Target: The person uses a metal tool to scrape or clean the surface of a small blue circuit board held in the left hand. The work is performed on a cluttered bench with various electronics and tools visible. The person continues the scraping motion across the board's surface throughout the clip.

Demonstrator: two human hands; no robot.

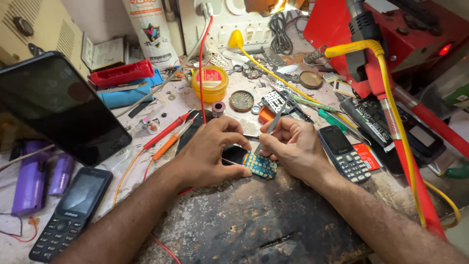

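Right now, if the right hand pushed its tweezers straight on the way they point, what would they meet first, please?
The right hand aims its tweezers down-left; they would likely meet the blue circuit board held by the left hand, though depth is unclear.

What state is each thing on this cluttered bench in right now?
Opened phone: casing off, circuit board bare, lying flat.
Left hand: pressing the opened phone down.
Right hand: gripping metal tweezers, tips down at the board.
Keypad phone: whole, screen dark.
Black keypad phone: whole, screen dark.
Tablet: propped up, screen dark.
Yellow tub: lid on.
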